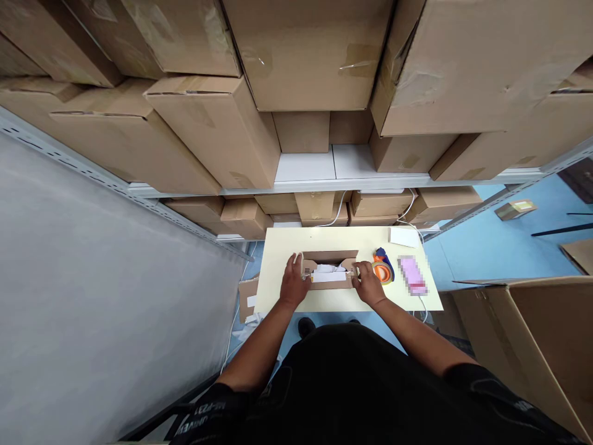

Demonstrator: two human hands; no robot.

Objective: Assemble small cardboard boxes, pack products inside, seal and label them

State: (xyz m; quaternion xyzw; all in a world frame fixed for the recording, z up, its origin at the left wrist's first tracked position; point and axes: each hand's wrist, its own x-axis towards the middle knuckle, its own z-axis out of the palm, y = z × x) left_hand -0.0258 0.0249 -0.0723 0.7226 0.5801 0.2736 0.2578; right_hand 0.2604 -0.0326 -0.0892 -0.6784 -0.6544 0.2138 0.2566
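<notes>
Standing at the front edge of a cream surface (287, 241), wearing black, showing a dark shoe (306, 327) beneath. Looking down on a small, topless cardboard box (330, 285), sitting a little left of the surface's middle, well clear of either side edge. Gripping the box's left end with the left hand (295, 281), curling fingers over the end wall. Pinching its right end between thumb and fingers of the right hand (368, 283). Seeing crumpled white paper (330, 270) inside, between both hands; not making out anything beneath.

Noting a blue-and-orange tape dispenser (383, 272) just right of the right hand. Finding a pink oblong thing (412, 275) farther on, near the right edge, too blurred for naming. Spotting a flat white packet (404, 237) at the back right corner.

Facing a metal shelf (306, 185) beyond the back edge, carrying stacked brown cartons (310, 55). Observing a white cable (341, 207) trailing down there. Recording a large carton (491, 327) standing past the right edge, with its top gaping, plus a little carton (515, 209) farther back on blue floor (467, 247).
</notes>
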